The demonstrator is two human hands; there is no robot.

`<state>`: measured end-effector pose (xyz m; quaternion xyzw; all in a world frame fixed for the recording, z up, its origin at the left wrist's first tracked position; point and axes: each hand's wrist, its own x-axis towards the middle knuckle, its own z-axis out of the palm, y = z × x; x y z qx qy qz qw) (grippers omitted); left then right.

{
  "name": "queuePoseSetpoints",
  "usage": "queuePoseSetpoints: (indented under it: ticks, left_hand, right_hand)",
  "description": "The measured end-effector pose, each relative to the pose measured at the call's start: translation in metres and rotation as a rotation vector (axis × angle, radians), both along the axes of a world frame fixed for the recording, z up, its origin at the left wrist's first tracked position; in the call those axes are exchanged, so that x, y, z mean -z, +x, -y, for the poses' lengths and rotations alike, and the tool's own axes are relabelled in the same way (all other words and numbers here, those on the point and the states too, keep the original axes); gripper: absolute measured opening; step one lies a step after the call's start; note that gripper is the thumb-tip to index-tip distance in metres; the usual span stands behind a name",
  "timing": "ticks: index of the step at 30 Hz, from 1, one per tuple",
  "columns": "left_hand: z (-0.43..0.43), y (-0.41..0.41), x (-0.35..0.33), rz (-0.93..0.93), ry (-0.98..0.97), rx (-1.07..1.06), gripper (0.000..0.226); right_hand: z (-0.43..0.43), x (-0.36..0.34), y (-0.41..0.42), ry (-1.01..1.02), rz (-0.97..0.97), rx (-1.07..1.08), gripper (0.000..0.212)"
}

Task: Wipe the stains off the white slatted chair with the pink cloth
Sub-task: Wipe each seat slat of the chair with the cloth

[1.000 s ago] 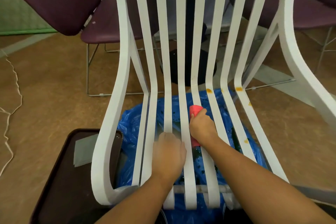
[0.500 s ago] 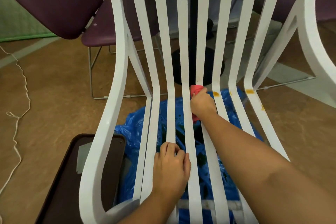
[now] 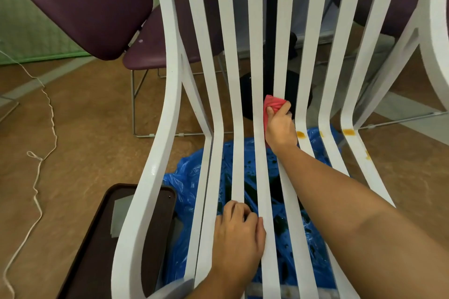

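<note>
White slatted chair (image 3: pixel 170 104) fills the view, with a dark tray (image 3: pixel 102 238) and blue plastic sheet (image 3: pixel 187 182) on the floor under it.

Left hand (image 3: pixel 239 233): fingers curled over the edge of a left-of-centre slat near the seat front, bracing the chair.

Right hand (image 3: pixel 279 126): fist closed round the wadded pink cloth (image 3: pixel 273 104), pressed on a slat at the seat-to-back bend.

Orange stains are just right of that:
- one on the next slat (image 3: pixel 300 134)
- a faint one a slat further on (image 3: pixel 321 133)
- a larger one on the outer slat (image 3: pixel 348 131)
- a small spot lower on that same slat (image 3: pixel 368 155)

Likely step is working rightward, slat by slat. To do it well:
- Stroke along the slat, not across it.
- Wrap the cloth over the slat edges at the bend.
- Brace with the left hand.
- Turn to a clean face of the cloth so the orange doesn't smear.
</note>
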<state>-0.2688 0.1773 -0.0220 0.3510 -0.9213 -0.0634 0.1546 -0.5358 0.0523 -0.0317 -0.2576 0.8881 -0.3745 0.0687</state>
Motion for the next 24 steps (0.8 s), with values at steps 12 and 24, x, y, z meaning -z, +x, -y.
queuePoseSetpoints:
  ticks: [12,24]
  left_hand:
    - [0.002,0.000,0.005,0.002,0.005,-0.007,0.021]
    - [0.001,-0.001,-0.002,0.035,-0.010,-0.028,0.028]
  right_hand:
    - [-0.004,0.006,0.003,0.084,0.075,-0.031,0.044]
    - [-0.090,-0.016,0.065,0.547,0.068,-0.229,0.041]
